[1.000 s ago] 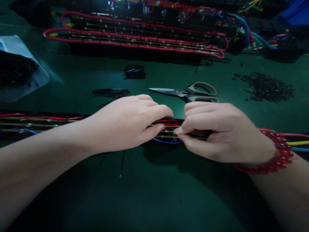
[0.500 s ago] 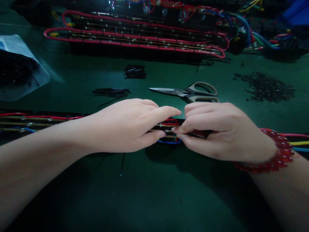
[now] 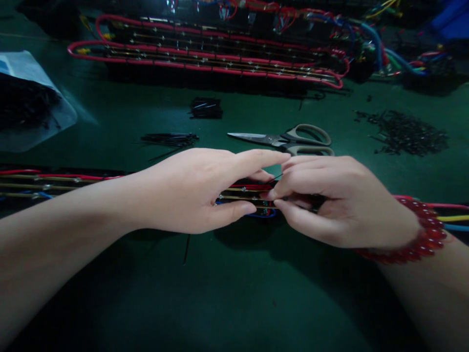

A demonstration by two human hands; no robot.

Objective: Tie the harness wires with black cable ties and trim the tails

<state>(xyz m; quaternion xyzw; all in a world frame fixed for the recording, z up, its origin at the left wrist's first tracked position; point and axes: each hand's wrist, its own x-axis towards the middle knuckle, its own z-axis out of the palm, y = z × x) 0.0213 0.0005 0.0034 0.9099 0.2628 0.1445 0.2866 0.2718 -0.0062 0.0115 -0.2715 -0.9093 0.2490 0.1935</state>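
Note:
My left hand lies over the wired strip, its thumb and index finger spread apart. The index fingertip reaches close to the knuckles of my right hand. My right hand is closed in a pinch above the strip; a thin black cable tie shows at its fingers, mostly hidden by them. Between the hands, the strip shows brass-coloured bars, small solder points, and red and blue wires. Much of it lies hidden beneath both hands.
Scissors lie behind my hands, with bundles of black cable ties to their left. Black offcuts are heaped at right. A clear bag sits at left. A wired assembly with red cable spans the back.
My left index finger has stretched to the right and the gap to its thumb has widened. My right fingertips have shifted slightly right, and the thin black tie now shows there.

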